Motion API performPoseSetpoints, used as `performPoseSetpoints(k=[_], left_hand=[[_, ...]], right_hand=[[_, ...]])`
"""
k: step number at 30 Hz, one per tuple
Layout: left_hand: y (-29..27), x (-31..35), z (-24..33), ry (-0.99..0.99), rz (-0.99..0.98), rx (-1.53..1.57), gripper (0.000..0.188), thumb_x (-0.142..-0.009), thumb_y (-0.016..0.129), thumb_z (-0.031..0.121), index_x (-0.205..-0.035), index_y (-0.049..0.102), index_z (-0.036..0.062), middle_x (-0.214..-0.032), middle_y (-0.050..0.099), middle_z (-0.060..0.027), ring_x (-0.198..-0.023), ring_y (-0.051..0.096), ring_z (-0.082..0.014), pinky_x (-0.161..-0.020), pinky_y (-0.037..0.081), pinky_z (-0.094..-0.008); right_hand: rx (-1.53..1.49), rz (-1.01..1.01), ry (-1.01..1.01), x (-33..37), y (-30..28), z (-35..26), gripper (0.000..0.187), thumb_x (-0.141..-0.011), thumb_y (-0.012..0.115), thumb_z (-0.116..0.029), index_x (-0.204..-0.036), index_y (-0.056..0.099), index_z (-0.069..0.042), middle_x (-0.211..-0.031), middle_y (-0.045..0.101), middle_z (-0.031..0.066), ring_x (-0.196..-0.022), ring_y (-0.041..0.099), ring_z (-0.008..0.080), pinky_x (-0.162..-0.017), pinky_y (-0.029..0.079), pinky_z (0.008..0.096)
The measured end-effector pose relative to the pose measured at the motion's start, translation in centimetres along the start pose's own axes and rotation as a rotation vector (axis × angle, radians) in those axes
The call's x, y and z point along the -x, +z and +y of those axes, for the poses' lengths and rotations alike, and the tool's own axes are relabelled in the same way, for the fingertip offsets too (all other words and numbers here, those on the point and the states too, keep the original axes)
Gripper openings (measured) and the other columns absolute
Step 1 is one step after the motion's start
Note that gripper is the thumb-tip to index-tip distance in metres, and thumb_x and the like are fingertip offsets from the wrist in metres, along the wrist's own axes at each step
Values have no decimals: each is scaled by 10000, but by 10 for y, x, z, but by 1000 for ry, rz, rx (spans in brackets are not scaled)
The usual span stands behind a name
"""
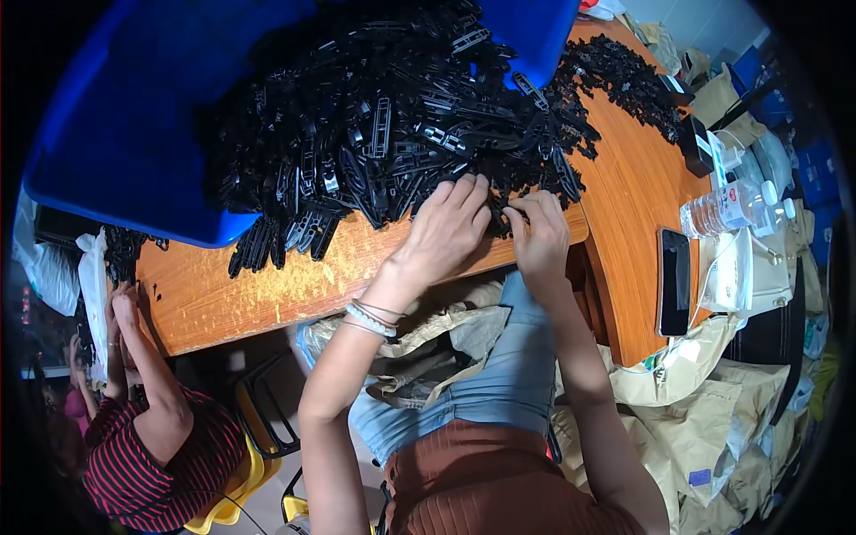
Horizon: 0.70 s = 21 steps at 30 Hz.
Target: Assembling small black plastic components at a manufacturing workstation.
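A big heap of long, narrow black plastic pieces (379,129), clip-like in shape, spills from a blue bin (116,134) onto the wooden table (285,281). At the near edge of that heap, my left hand (450,223) is bent over with its fingers curled down among small black parts. My right hand (541,236) is just beside it, thumb and fingers drawn together at the same small parts. Whatever the fingertips grip is hidden or too small to make out. Bracelets circle my left wrist.
Smaller black parts (620,80) spread along the table at far right. A phone (674,283), a water bottle (727,209) and a small black box (695,145) stand on the right. Brown paper bags (687,446) crowd the lower right. Another person in a striped top (169,455) works at left.
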<state>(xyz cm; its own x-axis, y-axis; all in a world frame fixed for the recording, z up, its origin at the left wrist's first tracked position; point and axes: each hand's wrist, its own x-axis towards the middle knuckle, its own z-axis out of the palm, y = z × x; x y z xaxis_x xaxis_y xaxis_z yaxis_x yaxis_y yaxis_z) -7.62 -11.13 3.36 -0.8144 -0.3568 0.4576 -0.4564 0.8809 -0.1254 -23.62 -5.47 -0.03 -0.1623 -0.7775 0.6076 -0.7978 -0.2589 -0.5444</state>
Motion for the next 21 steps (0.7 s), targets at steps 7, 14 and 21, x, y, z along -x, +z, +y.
performPoseSetpoints(k=[7, 14, 21], left_hand=[[-1, 12, 6, 153, 15, -67, 191, -729, 542, 148, -838, 568, -6, -1093, 570, -180, -1032, 517, -251, -794, 410, -291], [-7, 46, 17, -279, 460, 220, 197, -677, 661, -36, -850, 574, 1, -1007, 616, -163, -829, 594, -259, -698, 498, -317], [-43, 69, 38, -1114, 393, 1477, 361, -765, 623, -130, -1081, 496, -11, -985, 625, -77, -807, 608, -78, -697, 503, -187]], right_hand=[[60, 30, -109, 0, -1, 6, 120, -753, 648, 22, -861, 598, 4, -849, 572, 118, -803, 540, 284, -711, 427, 375], [90, -52, -150, -6, -3, 1, 165, -730, 625, 59, -885, 598, 11, -881, 576, 129, -832, 526, 286, -755, 417, 376], [-306, 49, 74, -8, -9, -11, 222, -750, 592, 97, -948, 613, -1, -894, 573, 91, -737, 530, 151, -628, 426, 259]])
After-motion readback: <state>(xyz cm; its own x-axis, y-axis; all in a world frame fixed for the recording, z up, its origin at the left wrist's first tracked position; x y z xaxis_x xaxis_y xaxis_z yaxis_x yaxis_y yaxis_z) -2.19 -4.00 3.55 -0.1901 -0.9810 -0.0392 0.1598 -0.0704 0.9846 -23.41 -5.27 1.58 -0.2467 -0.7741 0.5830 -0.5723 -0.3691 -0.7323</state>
